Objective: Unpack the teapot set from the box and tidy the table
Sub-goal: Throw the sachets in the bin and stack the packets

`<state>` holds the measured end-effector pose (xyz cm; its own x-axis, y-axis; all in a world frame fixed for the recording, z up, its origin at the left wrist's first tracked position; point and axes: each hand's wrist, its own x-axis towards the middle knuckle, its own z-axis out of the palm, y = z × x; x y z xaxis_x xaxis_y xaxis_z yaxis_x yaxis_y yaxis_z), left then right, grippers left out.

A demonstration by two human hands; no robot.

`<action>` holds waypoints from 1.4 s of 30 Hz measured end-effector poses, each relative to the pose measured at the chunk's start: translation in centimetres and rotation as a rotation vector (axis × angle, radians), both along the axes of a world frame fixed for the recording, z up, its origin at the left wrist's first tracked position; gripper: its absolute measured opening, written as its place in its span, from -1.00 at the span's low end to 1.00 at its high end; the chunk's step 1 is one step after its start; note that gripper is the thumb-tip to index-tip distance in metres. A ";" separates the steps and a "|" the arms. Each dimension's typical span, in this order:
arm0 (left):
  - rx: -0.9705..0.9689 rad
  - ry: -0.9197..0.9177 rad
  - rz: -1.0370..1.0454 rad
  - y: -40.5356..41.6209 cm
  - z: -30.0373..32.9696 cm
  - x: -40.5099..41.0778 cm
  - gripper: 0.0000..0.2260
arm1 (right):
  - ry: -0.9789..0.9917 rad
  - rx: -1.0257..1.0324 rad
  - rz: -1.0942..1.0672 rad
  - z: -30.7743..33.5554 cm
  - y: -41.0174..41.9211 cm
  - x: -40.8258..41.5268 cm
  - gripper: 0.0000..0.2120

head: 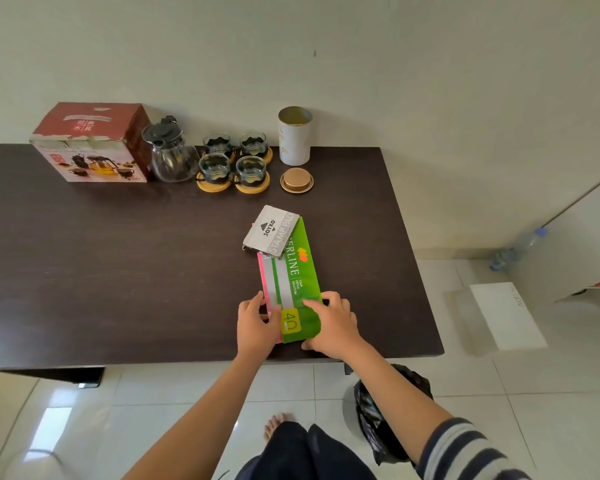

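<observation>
A red teapot-set box (pixel 90 142) stands at the back left of the dark table (pixel 118 265). Beside it sit a glass teapot (pixel 169 154) with a black lid and several glass cups (pixel 234 159) on wooden coasters. Near the front edge lies a green folder (pixel 297 275) stacked on a pink one (pixel 264 282). A grey stamp pad box (pixel 270 231) rests on the folders' far end. My left hand (pixel 258 322) grips the stack's left edge. My right hand (pixel 333 322) holds its right near corner.
A white cylindrical canister (pixel 294 135) stands open at the back, its gold lid (pixel 296 180) lying in front of it. A black bin bag (pixel 388 420) sits on the tiled floor under the table's right corner. A plastic bottle (pixel 516 249) lies by the wall.
</observation>
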<state>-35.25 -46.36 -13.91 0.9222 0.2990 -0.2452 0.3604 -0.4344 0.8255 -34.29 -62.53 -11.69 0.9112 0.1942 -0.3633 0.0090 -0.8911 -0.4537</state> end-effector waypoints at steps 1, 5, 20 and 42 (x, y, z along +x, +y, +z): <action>-0.007 -0.005 -0.019 0.1 0.1 0.0 -0.54 | 0.000 0.001 0.008 -0.1 0.3 -0.1 -0.15; 0.022 0.006 -0.094 0.5 0.0 0.1 -0.53 | 0.006 0.025 0.011 -0.2 0.7 -0.2 -0.23; 0.027 0.080 -0.113 1.8 -0.1 0.7 -0.58 | 0.042 0.073 -0.011 0.0 0.5 0.6 -0.34; 0.027 0.109 0.112 6.3 1.2 14.3 -0.43 | 0.091 0.430 -0.376 -0.4 4.5 16.6 -0.69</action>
